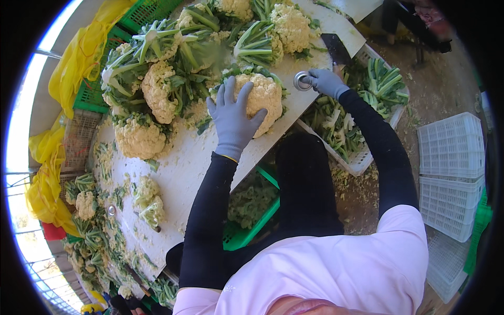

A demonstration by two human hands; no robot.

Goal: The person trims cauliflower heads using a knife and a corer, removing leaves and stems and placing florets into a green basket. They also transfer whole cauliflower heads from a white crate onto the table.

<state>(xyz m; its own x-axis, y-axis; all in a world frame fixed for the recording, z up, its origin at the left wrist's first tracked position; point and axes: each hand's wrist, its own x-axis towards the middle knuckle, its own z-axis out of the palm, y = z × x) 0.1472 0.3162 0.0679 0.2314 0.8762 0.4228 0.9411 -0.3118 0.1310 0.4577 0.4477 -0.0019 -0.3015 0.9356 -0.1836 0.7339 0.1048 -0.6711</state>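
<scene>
My left hand [235,118], in a grey glove, grips a cauliflower head [267,96] on the white tabletop [185,185], with its fingers spread over the curd. The head lies on its side, its leafy part turned away from me. In my right hand [326,82], also gloved in grey, is a round metal ring-shaped tool [302,80], held over the table's right edge, apart from the cauliflower. Just beyond that hand is a cleaver [336,48] with a dark, broad blade; its handle is partly hidden.
Several untrimmed cauliflowers [157,90] are piled at the back left. A white crate [358,167] of cut leaves stands low on the right, near stacked white crates [451,145]. A green crate [252,238] sits below the table edge. Yellow mesh bags [78,59] hang at the left.
</scene>
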